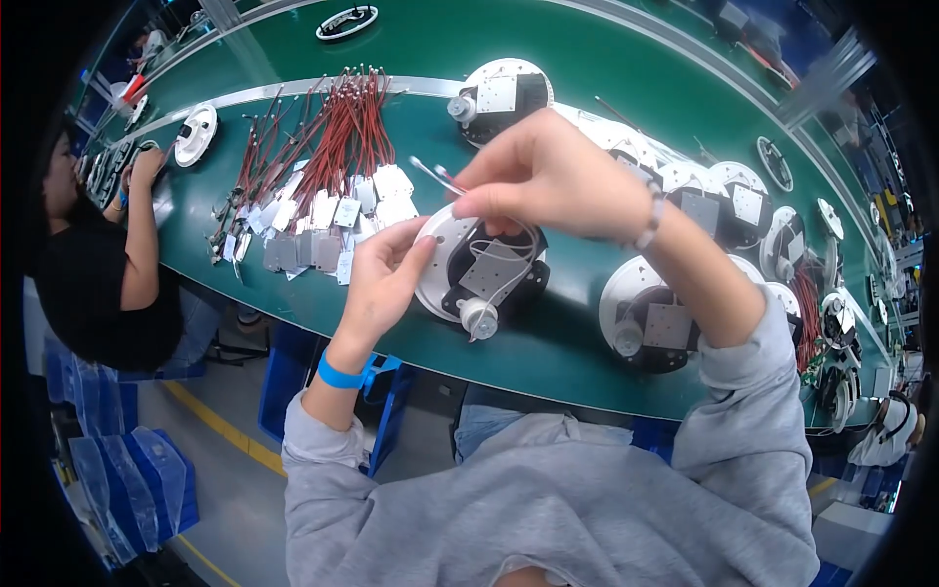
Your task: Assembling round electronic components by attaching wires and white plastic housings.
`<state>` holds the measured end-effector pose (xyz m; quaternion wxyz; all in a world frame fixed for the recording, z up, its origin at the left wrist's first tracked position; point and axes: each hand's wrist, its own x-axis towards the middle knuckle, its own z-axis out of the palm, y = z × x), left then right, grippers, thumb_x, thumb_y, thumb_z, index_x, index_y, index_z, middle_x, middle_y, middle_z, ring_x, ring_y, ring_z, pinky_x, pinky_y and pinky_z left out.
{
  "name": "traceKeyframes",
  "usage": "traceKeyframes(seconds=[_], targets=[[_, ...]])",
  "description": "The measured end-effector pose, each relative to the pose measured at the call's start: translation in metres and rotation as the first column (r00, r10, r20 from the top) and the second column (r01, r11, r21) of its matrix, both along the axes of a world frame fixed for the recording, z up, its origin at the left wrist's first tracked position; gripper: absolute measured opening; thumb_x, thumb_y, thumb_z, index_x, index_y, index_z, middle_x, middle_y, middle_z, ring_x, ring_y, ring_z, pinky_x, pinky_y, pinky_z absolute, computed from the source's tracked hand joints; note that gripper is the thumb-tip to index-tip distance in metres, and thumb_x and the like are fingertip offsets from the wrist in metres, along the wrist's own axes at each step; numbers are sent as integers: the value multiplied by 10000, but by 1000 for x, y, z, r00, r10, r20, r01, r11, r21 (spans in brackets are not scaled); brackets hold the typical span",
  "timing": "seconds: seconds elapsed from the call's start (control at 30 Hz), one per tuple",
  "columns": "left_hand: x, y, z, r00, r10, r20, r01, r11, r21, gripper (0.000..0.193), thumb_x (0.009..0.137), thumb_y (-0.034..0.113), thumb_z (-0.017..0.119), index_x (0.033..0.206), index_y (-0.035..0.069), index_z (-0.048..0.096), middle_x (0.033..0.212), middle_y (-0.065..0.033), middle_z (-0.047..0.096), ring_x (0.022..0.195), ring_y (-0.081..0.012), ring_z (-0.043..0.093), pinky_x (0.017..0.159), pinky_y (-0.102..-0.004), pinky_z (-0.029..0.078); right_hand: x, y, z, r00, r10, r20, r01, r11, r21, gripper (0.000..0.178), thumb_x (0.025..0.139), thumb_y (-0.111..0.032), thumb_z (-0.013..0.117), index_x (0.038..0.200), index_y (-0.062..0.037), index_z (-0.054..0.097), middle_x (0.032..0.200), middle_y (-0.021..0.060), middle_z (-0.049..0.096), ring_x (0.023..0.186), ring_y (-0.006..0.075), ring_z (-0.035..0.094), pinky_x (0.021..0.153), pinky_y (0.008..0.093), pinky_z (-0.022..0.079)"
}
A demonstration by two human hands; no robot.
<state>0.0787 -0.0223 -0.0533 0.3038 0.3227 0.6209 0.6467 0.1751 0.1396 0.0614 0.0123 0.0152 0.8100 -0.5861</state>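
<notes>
My left hand (pixel 383 286), with a blue band at its wrist, grips the left rim of a round white-and-black assembly (pixel 438 279). A light metal plate (pixel 492 270), a thin white cable and a small round motor-like part (pixel 478 319) sit on that assembly. Just above it, my right hand (pixel 548 176) is closed in a pinch on a thin cable. White connector ends (pixel 426 168) stick out to the left of those fingers. Part of the cable lies hidden behind the right hand.
Left of the assembly lies a heap of flat metal plates (pixel 323 220) with red-brown wires (pixel 352 112). More round assemblies (pixel 646 318) stand to the right and one (pixel 501 98) beyond my hands. At the far left another person (pixel 112 264) works at the green table (pixel 548 367).
</notes>
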Motion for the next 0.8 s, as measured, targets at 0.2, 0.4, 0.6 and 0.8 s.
traceKeyframes(seconds=[0.2, 0.4, 0.6, 0.8], targets=[[4, 1, 7, 998, 9, 59, -10, 1000, 16, 246, 797, 63, 516, 996, -81, 511, 882, -114, 583, 787, -116, 554, 693, -217, 444, 6, -8, -22, 972, 149, -181, 53, 612, 789, 98, 634, -93, 599, 611, 3, 595, 562, 147, 539, 534, 295, 528, 519, 343, 428], [10, 3, 14, 999, -1, 39, 1, 1000, 1, 241, 797, 54, 510, 997, -81, 508, 886, -115, 580, 779, -112, 552, 685, -213, 445, 2, -10, -32, 942, 166, -290, 144, 580, 802, 145, 630, -87, 588, 525, -6, 531, 518, 127, 495, 512, 295, 504, 499, 369, 409], [7, 3, 19, 996, -18, 89, 21, 999, -40, 248, 810, 78, 500, 1001, -81, 495, 874, -106, 578, 770, -101, 543, 674, -207, 437, 5, -8, -36, 901, 213, -377, 245, 468, 849, 132, 637, -94, 586, 541, -28, 523, 519, 82, 494, 540, 247, 502, 540, 331, 384], [6, 3, 15, 990, 42, 133, -35, 998, -57, 238, 820, 77, 484, 996, -82, 493, 862, -101, 577, 764, -98, 539, 665, -204, 434, 3, -14, -43, 878, 245, -412, 267, 463, 845, 152, 638, -101, 591, 526, -46, 505, 523, 65, 492, 542, 225, 492, 543, 316, 357]])
